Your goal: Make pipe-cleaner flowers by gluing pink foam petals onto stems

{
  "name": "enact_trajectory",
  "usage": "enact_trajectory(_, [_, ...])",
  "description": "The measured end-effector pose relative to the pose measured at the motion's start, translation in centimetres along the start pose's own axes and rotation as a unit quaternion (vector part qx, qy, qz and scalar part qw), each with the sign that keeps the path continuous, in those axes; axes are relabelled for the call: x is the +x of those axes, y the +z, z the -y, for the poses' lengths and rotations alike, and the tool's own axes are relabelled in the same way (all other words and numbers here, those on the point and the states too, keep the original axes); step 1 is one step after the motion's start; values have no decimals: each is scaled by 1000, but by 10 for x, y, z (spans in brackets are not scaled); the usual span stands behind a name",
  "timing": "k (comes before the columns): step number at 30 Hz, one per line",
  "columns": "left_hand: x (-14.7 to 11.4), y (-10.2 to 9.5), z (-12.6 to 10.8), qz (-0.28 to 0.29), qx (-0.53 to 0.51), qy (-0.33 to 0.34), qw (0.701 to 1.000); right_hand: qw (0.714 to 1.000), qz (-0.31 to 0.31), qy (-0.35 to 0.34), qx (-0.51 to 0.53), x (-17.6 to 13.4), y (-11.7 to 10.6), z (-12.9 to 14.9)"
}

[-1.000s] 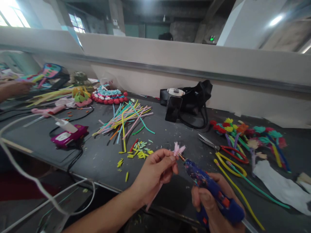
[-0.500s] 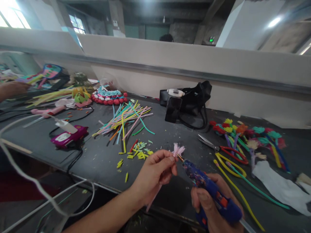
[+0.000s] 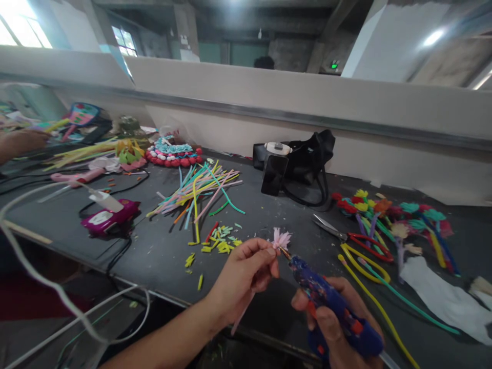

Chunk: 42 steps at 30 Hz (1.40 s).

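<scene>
Between the thumb and fingers of my left hand (image 3: 249, 271) is a pink pipe-cleaner flower (image 3: 281, 238), its frilled head up and its stem hanging below the palm. My right hand (image 3: 338, 318) is closed round a blue glue gun (image 3: 330, 297) with red parts, a clear glue stick coming out of its back. The gun's metal nozzle meets the base of the flower head, close to my left fingertips. Small cut yellow pieces (image 3: 225, 246) lie left of the flower. Red-handled scissors (image 3: 353, 238) lie to the right.
A heap of coloured pipe cleaners (image 3: 196, 192) lies mid-table. At the right are finished flowers (image 3: 400, 218) and a white cloth (image 3: 442, 294). A black bag (image 3: 307, 159) and phone (image 3: 274, 175) stand against the partition. A purple power strip (image 3: 109, 218) trails cables. At far left shows another person's hand (image 3: 25, 142).
The pink flower head shows more spread strands. My right thumb and fingers have shifted on the glue gun, whose nozzle stays at the flower's base.
</scene>
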State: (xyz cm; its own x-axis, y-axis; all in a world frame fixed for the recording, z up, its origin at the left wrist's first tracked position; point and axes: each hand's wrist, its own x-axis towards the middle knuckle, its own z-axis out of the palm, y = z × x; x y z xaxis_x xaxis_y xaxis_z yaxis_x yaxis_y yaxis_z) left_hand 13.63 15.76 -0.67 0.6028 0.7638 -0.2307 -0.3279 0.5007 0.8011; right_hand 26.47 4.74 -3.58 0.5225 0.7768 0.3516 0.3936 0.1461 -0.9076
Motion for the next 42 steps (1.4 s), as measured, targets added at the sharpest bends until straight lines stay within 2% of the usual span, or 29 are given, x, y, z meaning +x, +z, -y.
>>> enact_trajectory(5, [2,-2,2,4,-3,-13,1000,998,-15,21,49,-1,-2,-3])
enact_trajectory(11, [5,-5,3,-2,-16,-19,1000,992,-72,26,96,4,-1,-1])
enact_trajectory(14, [6,-7,-1,-10,-12,-7,1000,988,-132,15,-72,13,-6,-5])
enact_trajectory(16, [6,-9,-5,-17,-8,6,1000,964,-145,-22,-220,22,-11,-16])
enact_trajectory(18, [6,-11,-8,-23,-9,19,1000,946,-87,-78,-303,30,-17,-32])
enact_trajectory(21, [5,-13,-12,-32,-10,35,999,919,-23,-104,-379,40,-22,-58])
enact_trajectory(25, [5,-17,-14,-36,-10,44,998,917,16,-96,-388,45,-22,-82])
enact_trajectory(28, [6,-20,-15,-33,-11,48,998,916,27,-111,-385,45,-23,-90])
enact_trajectory(32, [8,-23,-14,-23,-14,53,998,896,46,-170,-406,45,-29,-81])
enact_trajectory(35, [9,-22,-14,-23,-12,50,998,896,36,-204,-393,50,-29,-62])
enact_trajectory(38, [9,-22,-14,-16,-18,48,999,902,28,-222,-368,65,-16,-48])
enact_trajectory(42, [8,-24,-14,-12,-26,42,999,873,107,-218,-422,85,12,-48])
